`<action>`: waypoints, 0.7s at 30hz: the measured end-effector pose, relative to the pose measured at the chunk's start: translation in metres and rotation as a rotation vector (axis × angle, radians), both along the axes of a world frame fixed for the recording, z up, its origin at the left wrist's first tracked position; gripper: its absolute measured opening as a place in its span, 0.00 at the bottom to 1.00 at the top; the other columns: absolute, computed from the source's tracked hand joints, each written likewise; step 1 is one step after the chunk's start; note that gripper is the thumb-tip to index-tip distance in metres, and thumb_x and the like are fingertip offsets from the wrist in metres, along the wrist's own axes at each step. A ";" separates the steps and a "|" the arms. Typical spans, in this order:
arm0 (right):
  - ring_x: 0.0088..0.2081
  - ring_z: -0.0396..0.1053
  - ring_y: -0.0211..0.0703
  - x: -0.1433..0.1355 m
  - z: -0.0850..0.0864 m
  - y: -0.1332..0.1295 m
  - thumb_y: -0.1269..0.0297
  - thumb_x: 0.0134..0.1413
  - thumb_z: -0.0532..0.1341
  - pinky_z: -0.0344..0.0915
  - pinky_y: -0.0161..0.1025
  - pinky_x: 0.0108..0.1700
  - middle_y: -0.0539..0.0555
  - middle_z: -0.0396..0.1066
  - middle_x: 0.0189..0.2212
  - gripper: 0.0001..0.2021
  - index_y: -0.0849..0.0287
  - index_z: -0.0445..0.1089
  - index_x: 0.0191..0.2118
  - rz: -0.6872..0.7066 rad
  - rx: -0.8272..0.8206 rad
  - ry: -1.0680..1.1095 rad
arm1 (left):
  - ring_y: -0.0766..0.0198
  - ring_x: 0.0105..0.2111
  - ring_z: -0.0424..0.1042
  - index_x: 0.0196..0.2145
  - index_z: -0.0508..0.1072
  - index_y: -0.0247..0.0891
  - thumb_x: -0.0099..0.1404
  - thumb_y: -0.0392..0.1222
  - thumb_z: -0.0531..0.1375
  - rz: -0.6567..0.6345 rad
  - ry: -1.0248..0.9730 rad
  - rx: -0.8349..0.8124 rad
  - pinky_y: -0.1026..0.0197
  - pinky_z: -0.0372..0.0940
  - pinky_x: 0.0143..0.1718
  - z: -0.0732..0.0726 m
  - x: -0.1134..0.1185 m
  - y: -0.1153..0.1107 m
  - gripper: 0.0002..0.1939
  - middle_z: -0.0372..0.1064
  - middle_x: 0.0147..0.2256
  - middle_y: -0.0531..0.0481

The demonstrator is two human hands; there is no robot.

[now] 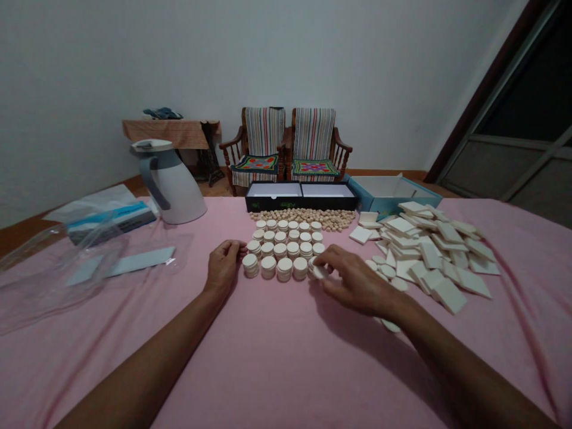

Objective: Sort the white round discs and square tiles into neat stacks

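The likeliest trouble is a toppled column: the disc stacks (285, 269) stand close together in rows on the pink-covered worktop (268, 369), and those at their near right corner look uneven. There the right hand (355, 280) has its grip closed on a pale disc (319, 273), which appears tilted against the corner column; a sideways nudge of the fingertips or a disc set down off-centre could tip that column into its neighbours. The left hand (223, 265) lies just beside the stacks' left edge, fingers drawn together; whether its grip has anything in it I cannot tell, but an inward slip could knock the outer columns. A tug on the soft, creased cloth might also unsettle them. To the right of the stacks, loose discs (386, 271) lie partly behind the right hand, crowded against a heap of square tiles (440, 256) that could slide if the forearm brushed it. Wooden beads (304, 218) stand right behind the stacks and might roll, with a black box (308, 207) and a blue box (379, 205) farther back. Clear plastic packaging (27, 292), a blue carton (111, 220) and a jug (179, 190) are left of the stacks, out of the hands' way.
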State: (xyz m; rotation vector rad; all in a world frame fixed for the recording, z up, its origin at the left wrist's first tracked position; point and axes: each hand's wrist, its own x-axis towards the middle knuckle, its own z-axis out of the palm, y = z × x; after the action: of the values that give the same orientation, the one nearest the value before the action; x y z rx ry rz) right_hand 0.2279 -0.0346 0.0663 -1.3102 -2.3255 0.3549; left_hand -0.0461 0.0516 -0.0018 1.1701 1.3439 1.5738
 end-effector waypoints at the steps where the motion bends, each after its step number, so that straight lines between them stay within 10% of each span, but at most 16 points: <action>1: 0.39 0.64 0.41 -0.015 0.000 -0.006 0.72 0.49 0.56 0.60 0.37 0.40 0.55 0.66 0.37 0.12 0.59 0.68 0.41 0.056 -0.034 0.000 | 0.66 0.25 0.68 0.26 0.73 0.34 0.52 0.48 0.60 -0.007 -0.005 0.000 0.65 0.62 0.28 -0.001 0.000 0.000 0.12 0.71 0.25 0.49; 13: 0.38 0.62 0.43 -0.117 -0.039 0.001 0.72 0.50 0.55 0.57 0.38 0.36 0.57 0.66 0.38 0.05 0.61 0.67 0.34 0.182 0.094 -0.156 | 0.67 0.25 0.68 0.28 0.73 0.34 0.52 0.50 0.60 -0.034 -0.085 0.003 0.65 0.62 0.27 -0.010 -0.007 0.000 0.14 0.71 0.25 0.49; 21: 0.41 0.63 0.42 -0.094 -0.025 0.000 0.75 0.54 0.54 0.61 0.38 0.41 0.56 0.66 0.40 0.13 0.59 0.67 0.45 0.125 0.115 0.086 | 0.68 0.23 0.67 0.26 0.72 0.34 0.52 0.49 0.60 -0.027 -0.106 0.006 0.66 0.61 0.26 -0.009 -0.006 0.000 0.14 0.70 0.25 0.49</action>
State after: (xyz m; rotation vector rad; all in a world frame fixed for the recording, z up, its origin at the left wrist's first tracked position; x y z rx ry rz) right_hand 0.1341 -0.0342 0.0411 -1.0779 -2.3241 0.3051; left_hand -0.0517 0.0516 -0.0110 1.0881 1.2504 1.5987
